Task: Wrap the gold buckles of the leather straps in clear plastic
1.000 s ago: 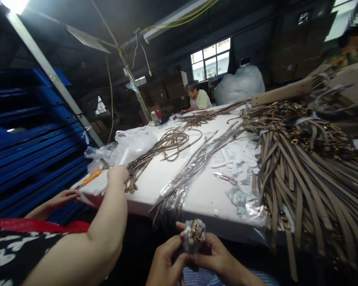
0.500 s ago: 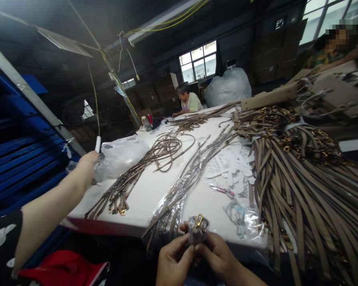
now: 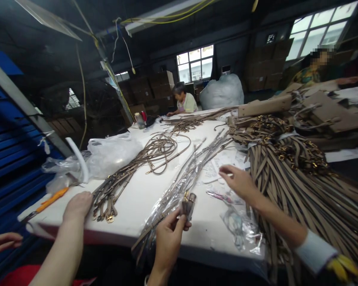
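Head view: my left hand (image 3: 169, 235) has its fingers clamped on the plastic-wrapped strap end (image 3: 187, 203), with the gold buckle just above my fingertips. My right hand (image 3: 239, 182) hovers empty, fingers apart, over the paper scraps (image 3: 217, 163) just beyond them. With only 1 hand gripping, I judge the slick wrap could slide through my fingers onto the worktop (image 3: 143, 194).

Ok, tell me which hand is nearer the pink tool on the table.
Right. The right hand hovers just beyond the pink tool; the left hand is off to its left, gripping a wrapped strap end.
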Demonstrator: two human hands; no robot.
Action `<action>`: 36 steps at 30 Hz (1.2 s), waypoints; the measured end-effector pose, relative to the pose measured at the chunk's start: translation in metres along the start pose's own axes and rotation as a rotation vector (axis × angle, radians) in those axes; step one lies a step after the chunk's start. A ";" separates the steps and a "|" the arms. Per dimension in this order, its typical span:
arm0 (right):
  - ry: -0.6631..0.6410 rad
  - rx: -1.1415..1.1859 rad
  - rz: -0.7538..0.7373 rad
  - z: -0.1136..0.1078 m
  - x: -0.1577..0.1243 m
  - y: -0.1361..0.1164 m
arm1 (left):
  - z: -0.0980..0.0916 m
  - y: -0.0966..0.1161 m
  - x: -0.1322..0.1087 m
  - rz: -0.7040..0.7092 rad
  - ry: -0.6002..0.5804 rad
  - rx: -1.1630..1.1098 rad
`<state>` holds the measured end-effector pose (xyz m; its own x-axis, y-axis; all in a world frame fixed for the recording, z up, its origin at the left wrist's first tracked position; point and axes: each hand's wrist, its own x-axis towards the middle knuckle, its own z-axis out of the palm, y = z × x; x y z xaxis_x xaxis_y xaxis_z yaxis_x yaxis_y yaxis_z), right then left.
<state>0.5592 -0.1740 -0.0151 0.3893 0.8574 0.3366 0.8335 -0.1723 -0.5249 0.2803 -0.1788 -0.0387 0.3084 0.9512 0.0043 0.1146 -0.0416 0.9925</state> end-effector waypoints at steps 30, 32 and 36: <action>-0.504 0.545 0.015 -0.017 -0.040 -0.019 | -0.006 -0.006 0.032 -0.158 -0.144 -0.247; -0.513 0.507 0.006 -0.014 -0.066 -0.029 | -0.008 0.000 0.035 -0.159 -0.114 -0.261; -0.487 0.561 0.007 0.005 -0.087 -0.039 | 0.000 0.006 0.027 -0.063 -0.123 -0.205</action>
<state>0.4910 -0.2393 -0.0275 0.0671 0.9976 0.0155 0.4552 -0.0168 -0.8903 0.2897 -0.1534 -0.0330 0.4205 0.9052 -0.0609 -0.0527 0.0913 0.9944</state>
